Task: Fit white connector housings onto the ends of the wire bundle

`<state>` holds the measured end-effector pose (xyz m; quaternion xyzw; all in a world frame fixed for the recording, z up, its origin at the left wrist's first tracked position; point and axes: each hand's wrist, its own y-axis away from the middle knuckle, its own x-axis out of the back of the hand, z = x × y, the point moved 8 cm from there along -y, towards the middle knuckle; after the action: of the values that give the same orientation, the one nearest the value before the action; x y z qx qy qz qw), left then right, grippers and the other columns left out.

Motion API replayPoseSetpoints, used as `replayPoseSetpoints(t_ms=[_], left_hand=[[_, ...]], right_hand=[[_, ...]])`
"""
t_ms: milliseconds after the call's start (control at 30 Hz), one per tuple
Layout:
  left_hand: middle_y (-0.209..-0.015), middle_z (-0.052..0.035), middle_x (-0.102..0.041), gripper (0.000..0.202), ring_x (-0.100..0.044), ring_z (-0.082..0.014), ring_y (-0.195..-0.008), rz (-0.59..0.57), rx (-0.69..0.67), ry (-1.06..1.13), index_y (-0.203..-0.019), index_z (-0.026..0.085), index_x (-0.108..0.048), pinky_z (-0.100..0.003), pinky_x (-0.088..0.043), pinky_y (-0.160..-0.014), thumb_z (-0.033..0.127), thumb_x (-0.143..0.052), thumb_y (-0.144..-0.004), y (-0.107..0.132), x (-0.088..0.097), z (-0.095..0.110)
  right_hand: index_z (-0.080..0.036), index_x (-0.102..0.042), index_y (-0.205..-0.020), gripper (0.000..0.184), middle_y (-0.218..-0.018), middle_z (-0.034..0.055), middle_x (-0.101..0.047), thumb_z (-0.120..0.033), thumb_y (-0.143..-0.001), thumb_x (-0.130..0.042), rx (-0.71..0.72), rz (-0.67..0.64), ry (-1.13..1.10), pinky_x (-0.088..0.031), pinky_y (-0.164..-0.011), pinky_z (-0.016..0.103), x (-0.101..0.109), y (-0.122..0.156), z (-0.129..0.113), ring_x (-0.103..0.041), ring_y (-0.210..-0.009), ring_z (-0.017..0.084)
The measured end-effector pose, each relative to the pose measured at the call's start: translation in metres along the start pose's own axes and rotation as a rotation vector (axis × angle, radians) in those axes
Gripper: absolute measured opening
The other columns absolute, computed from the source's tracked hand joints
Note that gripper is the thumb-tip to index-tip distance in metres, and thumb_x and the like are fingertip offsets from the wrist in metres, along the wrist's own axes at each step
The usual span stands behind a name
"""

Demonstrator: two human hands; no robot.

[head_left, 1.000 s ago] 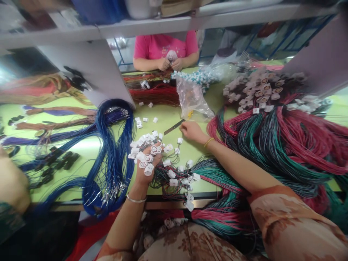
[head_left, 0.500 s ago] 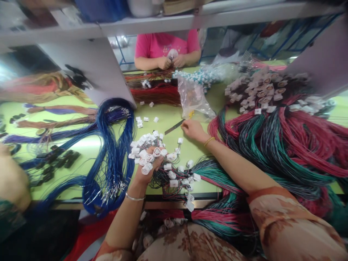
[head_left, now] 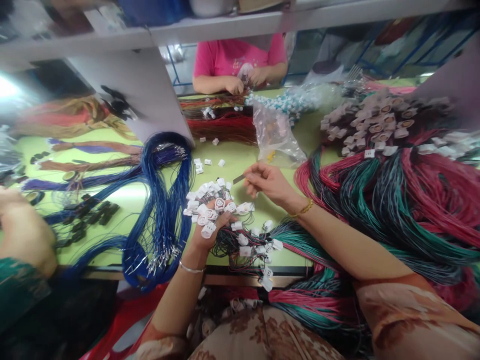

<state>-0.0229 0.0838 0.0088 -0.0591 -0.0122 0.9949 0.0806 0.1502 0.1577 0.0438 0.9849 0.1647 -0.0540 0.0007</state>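
Note:
My left hand (head_left: 208, 237) is closed around a bunch of white plastic connectors (head_left: 209, 214) with thin wires. The connector ends fan out over the fingers, hiding most of them. My right hand (head_left: 265, 184) is raised just above the table to the right of that bunch. Pinched between its fingers is a thin, flat, blade-like metal strip (head_left: 239, 178), whose tip points left; the fingers cover its other end. More wired white connectors (head_left: 245, 250) lie below my hands, on the ends of green, black and red wires (head_left: 290, 234).
Blue wire bundles (head_left: 152, 200) lie on the left of the green table (head_left: 240, 157), with black connectors (head_left: 88, 217) beside them. Large red, green and black bundles (head_left: 375, 195) fill the right. A clear plastic bag (head_left: 279, 137) sits behind. Co-workers' hands are opposite and far left.
My right hand has picked the metal strip up off the table and drawn it toward the connector bunch. My left hand keeps its hold. The whole view has shifted slightly.

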Motion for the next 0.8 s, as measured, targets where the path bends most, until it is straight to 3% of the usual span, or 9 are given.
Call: replayPoseSetpoints(t_ms=[133, 300, 533, 700, 800], left_hand=[[-0.066, -0.0032, -0.07, 0.033, -0.064, -0.0189, -0.059, -0.022, -0.029, -0.048, -0.099, 0.018, -0.07, -0.035, -0.054, -0.059, 0.046, -0.075, -0.083, 0.001, -0.002, 0.004], [-0.071, -0.0036, -0.07, 0.038, -0.066, -0.0184, -0.061, 0.015, 0.004, 0.013, -0.1, 0.017, -0.071, -0.033, -0.055, -0.059, 0.048, -0.078, -0.078, 0.001, -0.001, 0.003], [-0.091, -0.0078, -0.075, 0.034, -0.07, -0.023, -0.086, 0.091, -0.057, -0.03, -0.099, 0.017, -0.074, -0.039, -0.057, -0.081, 0.043, -0.08, -0.078, 0.0, -0.002, 0.018], [-0.093, -0.0069, -0.073, 0.035, -0.068, -0.0229, -0.088, 0.118, -0.122, -0.065, -0.099, 0.017, -0.073, -0.04, -0.056, -0.085, 0.042, -0.081, -0.076, 0.0, 0.005, 0.017], [-0.093, -0.0072, -0.072, 0.032, -0.067, -0.0232, -0.087, 0.113, -0.128, -0.103, -0.099, 0.018, -0.073, -0.041, -0.055, -0.085, 0.04, -0.08, -0.076, 0.0, 0.007, 0.014]], right_hand=[[-0.016, -0.063, -0.09, 0.036, -0.075, 0.0017, -0.072, -0.044, -0.077, -0.08, -0.075, -0.138, -0.146, -0.053, -0.048, 0.02, -0.031, 0.015, -0.008, -0.064, -0.055, 0.009], [-0.016, -0.063, -0.092, 0.024, -0.07, 0.0001, -0.071, -0.035, -0.082, -0.074, -0.051, -0.225, -0.045, -0.048, -0.044, 0.02, -0.045, 0.028, -0.014, -0.06, -0.048, 0.008], [-0.018, -0.061, -0.103, 0.013, -0.07, -0.0021, -0.068, -0.02, -0.097, -0.05, 0.308, -0.094, 0.44, -0.049, -0.061, 0.023, -0.052, 0.045, -0.042, -0.062, -0.062, 0.01], [-0.021, -0.066, -0.099, 0.017, -0.093, 0.0055, -0.067, -0.016, -0.097, -0.05, 0.673, -0.046, 0.659, -0.053, -0.077, 0.033, -0.063, 0.06, -0.057, -0.062, -0.087, 0.017], [-0.021, -0.066, -0.1, 0.019, -0.09, 0.0047, -0.065, -0.014, -0.096, -0.049, 0.702, -0.028, 0.68, -0.052, -0.073, 0.032, -0.065, 0.061, -0.054, -0.061, -0.084, 0.016]])
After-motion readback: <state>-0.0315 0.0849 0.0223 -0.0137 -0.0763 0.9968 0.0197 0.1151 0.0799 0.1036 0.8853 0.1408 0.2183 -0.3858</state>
